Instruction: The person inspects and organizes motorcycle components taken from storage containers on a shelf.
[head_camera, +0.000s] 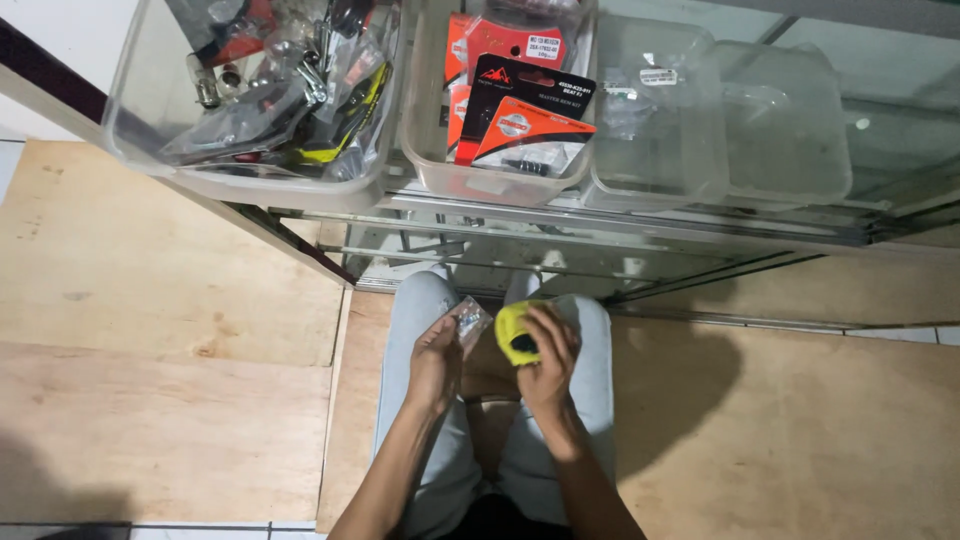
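**Two hands, a small packet and a yellow cloth over the lap**

At ten o'clock a clear plastic tub of loose metal parts and bagged hardware (250, 90) sat on the glass counter edge (620, 215), tipped toward the person, which kept its contents in view from above. Beside it, at twelve o'clock, a second clear tub held red-and-black carded packets (510, 110) stood on end, faces outward. Below these, at the centre, the left hand (437, 360) was closed around a small clear plastic packet of metal bits (470, 322), pinched at its lower edge so the upper part stood free of the fingers. Just beside it the right hand (547, 362) was clamped on a crumpled yellow cloth (515, 330), fingers curled over the top. Both things hung above the knees in pale grey trousers (420, 300), close together, likely so that one could meet the other. At one o'clock two nearly empty clear tubs (730, 120) stood side by side. Plywood flooring (160, 300) lay beneath.
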